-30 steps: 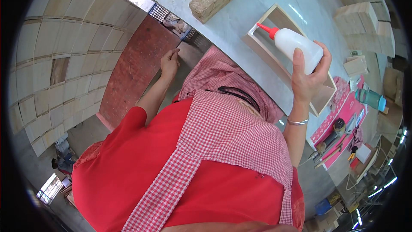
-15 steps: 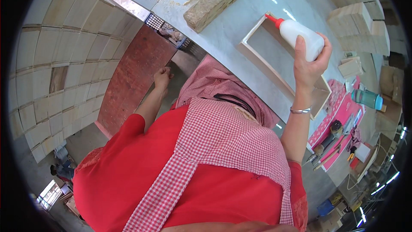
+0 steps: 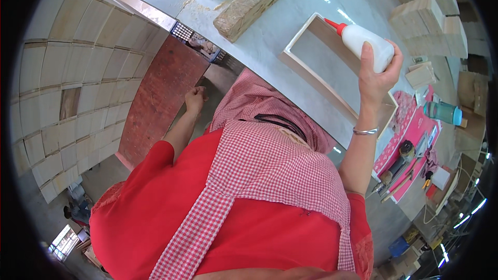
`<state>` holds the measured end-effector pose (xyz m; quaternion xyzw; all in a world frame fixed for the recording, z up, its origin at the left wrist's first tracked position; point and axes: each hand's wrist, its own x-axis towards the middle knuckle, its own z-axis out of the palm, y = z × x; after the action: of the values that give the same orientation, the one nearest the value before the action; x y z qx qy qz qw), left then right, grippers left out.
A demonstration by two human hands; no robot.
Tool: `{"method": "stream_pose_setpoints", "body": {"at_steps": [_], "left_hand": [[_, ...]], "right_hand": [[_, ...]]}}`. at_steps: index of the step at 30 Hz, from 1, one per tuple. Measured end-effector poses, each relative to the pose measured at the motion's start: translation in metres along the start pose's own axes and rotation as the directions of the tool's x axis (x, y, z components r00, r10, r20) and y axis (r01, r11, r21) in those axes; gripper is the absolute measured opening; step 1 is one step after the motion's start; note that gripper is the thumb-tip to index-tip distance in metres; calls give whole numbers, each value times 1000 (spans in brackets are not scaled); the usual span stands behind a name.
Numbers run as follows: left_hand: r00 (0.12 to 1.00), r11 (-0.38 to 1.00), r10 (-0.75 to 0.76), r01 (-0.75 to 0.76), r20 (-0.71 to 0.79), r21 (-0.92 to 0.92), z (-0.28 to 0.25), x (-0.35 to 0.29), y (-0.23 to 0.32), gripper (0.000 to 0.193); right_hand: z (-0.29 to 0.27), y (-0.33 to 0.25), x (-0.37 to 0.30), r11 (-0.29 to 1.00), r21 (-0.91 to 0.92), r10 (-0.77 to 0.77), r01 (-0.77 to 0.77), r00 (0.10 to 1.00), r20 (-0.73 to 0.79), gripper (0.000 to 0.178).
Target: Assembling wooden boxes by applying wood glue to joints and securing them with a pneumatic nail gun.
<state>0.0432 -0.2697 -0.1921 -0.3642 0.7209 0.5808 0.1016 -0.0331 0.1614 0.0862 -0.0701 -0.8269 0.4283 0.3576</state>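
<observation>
My right hand (image 3: 381, 75) is wrapped round a white squeeze bottle (image 3: 367, 46) with a red pointed nozzle (image 3: 336, 26). The bottle is tilted, its nozzle tip at the far side of a rectangular wooden frame (image 3: 322, 79), near the far left corner. Whether the tip touches the wood I cannot tell. The frame lies on the pale grey tabletop (image 3: 270, 46), its near right part partly hidden by my right forearm. Off the table's left edge, my left hand (image 3: 195, 98) hangs low with its fingers curled in and nothing visible in them.
A block wrapped in clear film (image 3: 253, 5) lies farther left on the table. Stacked wooden pieces (image 3: 425, 21) stand at the far right. Tools lie on a pink cloth (image 3: 410, 150) near a teal bottle (image 3: 442, 113). A tall wall of stacked wooden panels (image 3: 78, 72) rises on the left.
The nozzle tip has shifted slightly right along the frame's far side, away from the corner. The view has shifted slightly. My left hand stays curled in about the same place.
</observation>
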Motion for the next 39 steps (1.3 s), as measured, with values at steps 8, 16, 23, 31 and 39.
{"method": "stream_pose_setpoints", "body": {"at_steps": [8, 16, 23, 31, 39], "left_hand": [[999, 987, 45, -45, 7, 155, 0, 11, -13, 21], [999, 992, -22, 17, 44, 122, 0, 19, -16, 23], [997, 982, -77, 71, 29, 174, -2, 24, -14, 27], [997, 963, -73, 68, 10, 262, 8, 1, 14, 23], [994, 985, -105, 108, -24, 133, 8, -3, 11, 17]], "right_hand": [[-41, 7, -11, 996, -65, 57, -59, 998, -36, 50], [-92, 25, -25, 979, -195, 35, -60, 991, -130, 49], [-136, 38, -39, 973, -226, 7, -51, 981, -191, 48], [-187, 49, -58, 935, -318, 55, -157, 951, -306, 49], [-219, 52, -69, 893, -409, 40, -189, 938, -345, 45]]}}
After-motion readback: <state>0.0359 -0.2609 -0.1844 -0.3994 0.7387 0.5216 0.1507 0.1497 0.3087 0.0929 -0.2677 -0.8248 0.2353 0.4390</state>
